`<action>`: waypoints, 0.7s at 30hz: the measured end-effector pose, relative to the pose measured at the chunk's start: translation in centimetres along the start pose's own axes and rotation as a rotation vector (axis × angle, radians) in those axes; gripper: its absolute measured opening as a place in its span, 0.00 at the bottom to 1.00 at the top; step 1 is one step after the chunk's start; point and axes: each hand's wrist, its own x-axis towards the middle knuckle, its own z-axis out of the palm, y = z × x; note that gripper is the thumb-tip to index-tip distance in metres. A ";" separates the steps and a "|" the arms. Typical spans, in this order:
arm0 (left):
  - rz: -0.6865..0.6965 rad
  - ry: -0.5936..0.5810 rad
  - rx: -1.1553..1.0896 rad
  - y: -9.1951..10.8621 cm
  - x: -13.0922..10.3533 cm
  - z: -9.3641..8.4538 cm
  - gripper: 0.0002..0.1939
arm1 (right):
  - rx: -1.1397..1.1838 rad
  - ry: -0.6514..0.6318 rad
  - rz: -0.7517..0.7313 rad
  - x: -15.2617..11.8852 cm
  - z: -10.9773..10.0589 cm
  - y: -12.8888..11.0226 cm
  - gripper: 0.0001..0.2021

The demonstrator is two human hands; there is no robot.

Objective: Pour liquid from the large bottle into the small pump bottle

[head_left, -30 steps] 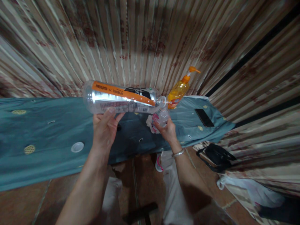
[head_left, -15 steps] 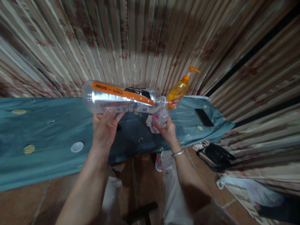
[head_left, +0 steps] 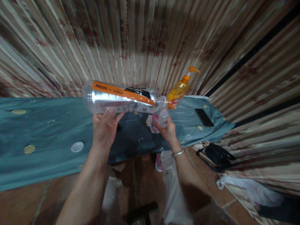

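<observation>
The left hand (head_left: 105, 129) holds a large clear plastic bottle (head_left: 122, 97) from below, its thumb on the near side and its fingers passing underneath. The bottle lies nearly level in the air above the counter (head_left: 53, 131), base to the left and uncapped mouth to the right, with a silver label crossed by an orange band. The right hand (head_left: 168, 129) grips a smaller clear bottle (head_left: 163, 116), thumb and fingers closed around its side, with its top just under the large bottle's mouth; whether the two rims touch cannot be told. A silver bangle (head_left: 178, 153) circles the right wrist.

Just beside the small bottle, to its left, is a crumpled pink-and-white item (head_left: 150, 123), partly hidden by the right hand. Beyond the bottle mouths, an orange pump dispenser (head_left: 177, 93) stands on the counter, its nozzle pointing right. A dark smartphone (head_left: 204, 117) lies flat near the counter's right end, and a small round white dish or lid (head_left: 77, 147) rests to the left of the left forearm. Teal cloth with yellow motifs covers the counter. A pleated, patterned curtain (head_left: 131, 40) hangs behind, and a black bag (head_left: 217, 156) sits below on the right.
</observation>
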 end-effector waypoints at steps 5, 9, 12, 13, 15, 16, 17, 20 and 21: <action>0.009 -0.010 -0.006 0.0 0.1 -0.1 0.25 | 0.004 -0.004 0.010 0.0 -0.1 -0.1 0.31; -0.002 -0.012 0.007 0.0 0.0 -0.1 0.21 | 0.013 -0.011 0.006 0.0 0.0 0.0 0.30; 0.002 0.002 0.010 0.1 0.0 0.1 0.22 | 0.010 -0.002 0.001 0.0 0.0 -0.1 0.30; 0.003 0.007 0.011 0.2 0.0 0.1 0.23 | 0.011 0.000 0.000 0.0 0.0 -0.1 0.30; -0.001 0.007 0.020 0.2 -0.1 0.2 0.23 | 0.020 -0.001 0.004 0.0 0.0 -0.1 0.30; -0.002 0.002 0.026 0.2 0.0 0.1 0.22 | 0.024 -0.003 0.008 0.0 0.0 -0.1 0.30; -0.005 -0.007 0.034 0.2 0.0 0.1 0.21 | 0.025 -0.004 0.012 0.0 0.0 -0.1 0.30; -0.005 -0.022 0.040 0.2 0.0 -0.1 0.20 | 0.022 0.003 0.004 0.0 0.0 0.0 0.30; -0.001 -0.019 0.034 0.1 0.0 -0.1 0.20 | 0.020 0.007 -0.002 0.0 0.0 0.0 0.30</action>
